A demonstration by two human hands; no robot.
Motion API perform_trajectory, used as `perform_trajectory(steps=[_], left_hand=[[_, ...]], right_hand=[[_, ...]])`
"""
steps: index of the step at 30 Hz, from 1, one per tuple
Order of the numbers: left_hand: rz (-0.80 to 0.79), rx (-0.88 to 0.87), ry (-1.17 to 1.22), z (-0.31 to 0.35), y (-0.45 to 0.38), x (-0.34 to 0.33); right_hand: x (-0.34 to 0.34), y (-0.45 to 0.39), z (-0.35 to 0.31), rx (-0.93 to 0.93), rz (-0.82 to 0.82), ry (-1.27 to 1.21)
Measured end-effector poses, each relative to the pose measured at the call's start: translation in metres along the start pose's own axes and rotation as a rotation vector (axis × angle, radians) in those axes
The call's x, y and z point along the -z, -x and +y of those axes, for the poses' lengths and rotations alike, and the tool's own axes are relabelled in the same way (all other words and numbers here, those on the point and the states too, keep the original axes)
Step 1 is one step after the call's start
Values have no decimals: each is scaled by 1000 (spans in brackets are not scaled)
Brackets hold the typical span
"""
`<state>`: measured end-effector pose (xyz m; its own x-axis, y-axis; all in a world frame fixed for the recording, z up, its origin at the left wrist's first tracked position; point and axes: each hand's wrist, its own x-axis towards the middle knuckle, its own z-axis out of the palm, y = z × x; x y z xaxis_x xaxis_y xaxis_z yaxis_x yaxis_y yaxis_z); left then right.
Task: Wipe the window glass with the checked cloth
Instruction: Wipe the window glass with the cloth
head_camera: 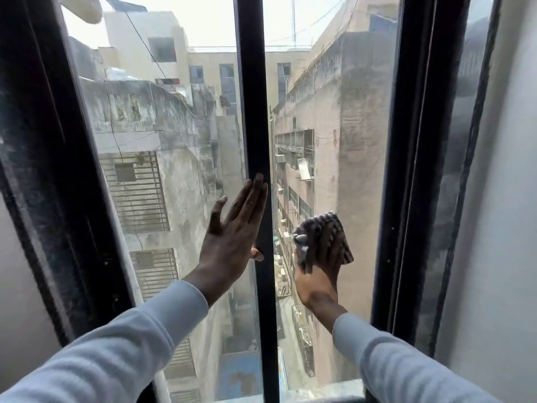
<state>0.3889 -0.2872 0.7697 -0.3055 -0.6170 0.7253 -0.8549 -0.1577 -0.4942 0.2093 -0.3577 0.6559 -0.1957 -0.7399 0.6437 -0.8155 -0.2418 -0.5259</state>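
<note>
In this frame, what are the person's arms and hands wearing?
Both arms wear long, pale grey-blue sleeves of soft, faintly ribbed fabric, ending at the wrists. The left hand and right hand are bare: no gloves, rings, watch or markings visible.

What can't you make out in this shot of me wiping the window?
- Head view: the right hand's fingers, covered by the checked cloth.
- Head view: the left hand's palm, turned toward the centre frame bar.
- Head view: the glass top, cut off by the picture's edge.
- Head view: smudges on the glass, blurred into the haze outside.
</note>
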Motion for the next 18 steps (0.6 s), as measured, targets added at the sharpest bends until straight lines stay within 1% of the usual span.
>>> perform_trajectory(steps=[1, 3, 4, 5, 6, 7, 8, 9, 10, 11, 12, 13, 14, 15, 16, 17, 18], left_hand=[[-6, -4, 11, 1, 0, 1], [-6, -1, 45, 0, 1, 0], [-9, -3, 63, -1, 1, -1], [-13, -6, 74, -2, 2, -1], [-15, -9, 78, -2, 2, -1], [-17, -9, 77, -2, 2, -2], [-19, -6, 75, -2, 2, -3], [-18, 0, 71, 0, 1, -4], [-14, 5, 62, 1, 1, -4], [-10, 8, 52, 2, 1, -5], [-8, 4, 46, 1, 1, -4], [-8, -8, 47, 0, 1, -3], [-7, -15, 51, -2, 1, -4], [-4, -16, 52, -4, 2, -3], [1, -15, 51, -6, 3, -3], [7, -16, 53, -7, 3, -3], [14, -14, 57, -7, 4, -5]], right_hand=[[0, -1, -1, 139, -39, 44], [25, -43, -13, 367, 7, 43], [41, -66, -17, 427, 56, 27], [50, -88, -15, 403, 119, -5], [59, -102, -7, 309, 200, -75], [58, -99, 2, 167, 235, -130], [50, -82, 6, 40, 169, -125], [36, -54, 7, 7, 46, -44], [22, -26, 6, 75, -91, 46], [13, -11, 5, 186, -158, 115], [12, -14, 0, 343, -105, 146], [19, -33, -8, 500, 5, 146], [34, -60, -18, 590, 101, 171], [48, -87, -27, 599, 162, 162], [63, -105, -35, 493, 260, 108], [62, -118, -30, 310, 344, 3], [51, -115, -22, 58, 371, -120]])
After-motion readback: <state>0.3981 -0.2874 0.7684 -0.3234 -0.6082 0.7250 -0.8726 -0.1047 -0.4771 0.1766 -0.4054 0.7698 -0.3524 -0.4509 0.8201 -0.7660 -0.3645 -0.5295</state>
